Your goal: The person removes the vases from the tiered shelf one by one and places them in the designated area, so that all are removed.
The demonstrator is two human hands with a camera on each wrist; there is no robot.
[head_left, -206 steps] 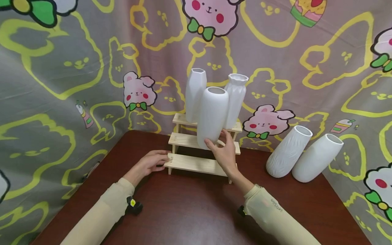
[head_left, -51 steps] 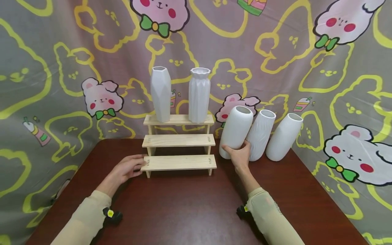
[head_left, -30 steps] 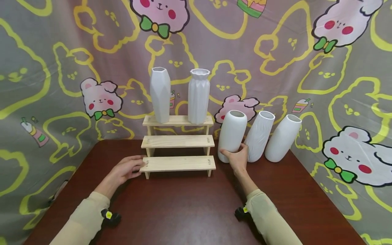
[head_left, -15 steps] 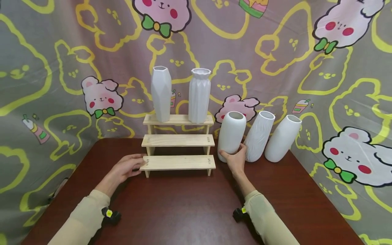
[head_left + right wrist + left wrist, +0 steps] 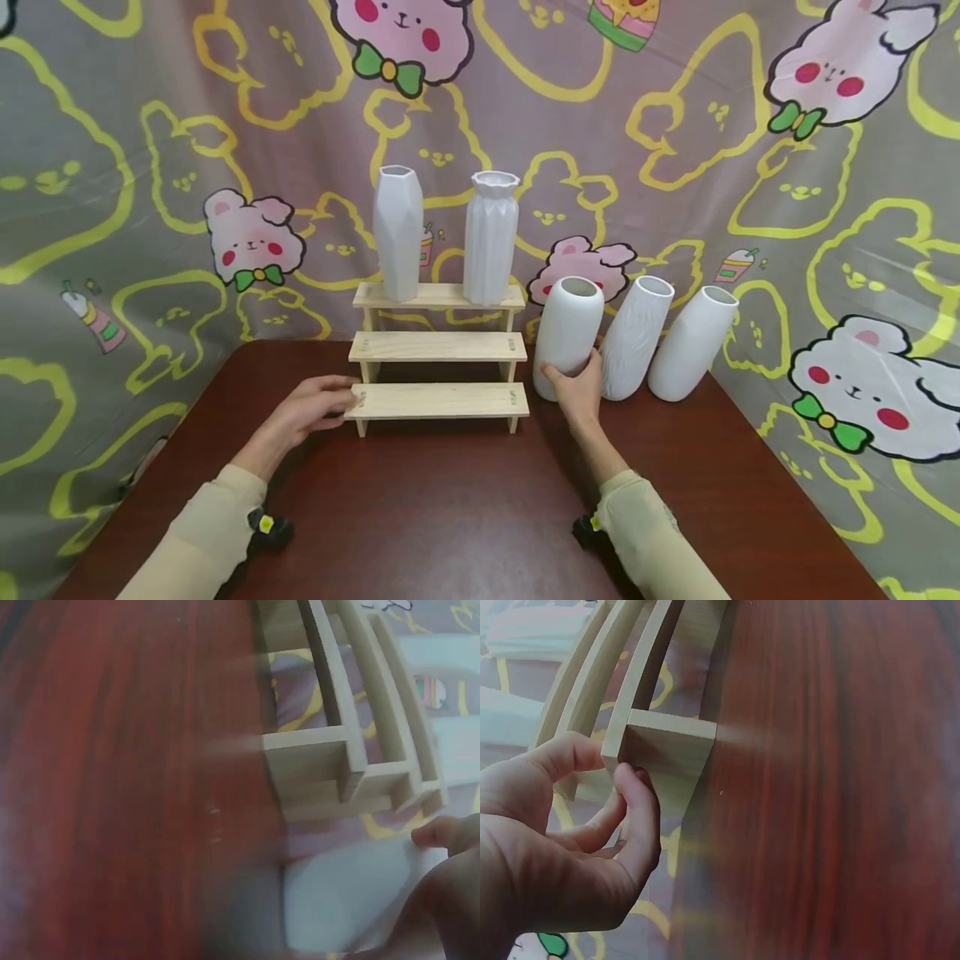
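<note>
My right hand [image 5: 579,390] grips the lower part of a smooth white vase [image 5: 572,325], thumb on its near left side. The vase stands on the table, just right of the wooden step stand. In the right wrist view, the vase [image 5: 352,896] is partly covered by the hand. With thumb above and fingers below, my left hand [image 5: 570,832] pinches the left end of the lowest step of the stand [image 5: 626,705]. On the top step stand a faceted white vase [image 5: 399,237] at left and a pleated white vase with a wavy rim [image 5: 491,242] at right.
A white vase with a carved surface [image 5: 637,342] stands close to the right of the held one, then another smooth white vase [image 5: 692,346]. Behind the dark red-brown table [image 5: 450,508] hangs a patterned curtain [image 5: 300,150].
The smooth vase has gone from beside the middle step down to the table at the stand's right, then slightly left, in my right hand. My left hand stays at the lowest step.
</note>
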